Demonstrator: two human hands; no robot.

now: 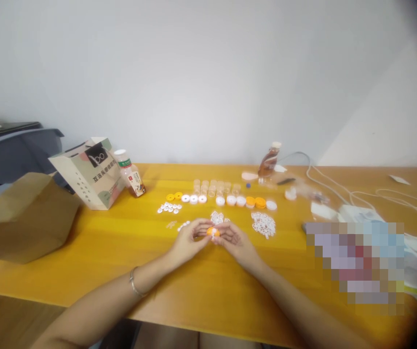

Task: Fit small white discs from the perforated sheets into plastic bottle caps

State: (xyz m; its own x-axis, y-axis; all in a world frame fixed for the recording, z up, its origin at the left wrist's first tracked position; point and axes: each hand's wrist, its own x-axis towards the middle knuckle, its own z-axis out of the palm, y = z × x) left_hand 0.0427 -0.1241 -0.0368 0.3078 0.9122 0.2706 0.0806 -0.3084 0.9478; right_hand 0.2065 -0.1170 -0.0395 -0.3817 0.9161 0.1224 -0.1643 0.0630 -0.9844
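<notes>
Above the middle of the table, an orange disc-shaped cap [213, 232] with a white part at its centre is held between the fingertips of both hands. My left hand [193, 236] pinches its left side; my right hand [234, 239] grips the right side, fingers curled. Just beyond lies a small pile of white pieces [217, 217], partly hidden by the hands. A larger pile of flat white pieces [264, 224] is to the right. Small round white parts [169, 208] sit to the left. Behind them runs a row of white caps [194, 198], yellow rings [174, 196] and orange caps [255, 202].
Several clear cups [213, 188] stand behind the caps. At left are a printed paper bag [99, 182], a brown paper bag [30, 213] and a labelled bottle [132, 174]. A brown bottle [269, 161], white cables [330, 179] and a blurred-out patch [357, 261] occupy the right.
</notes>
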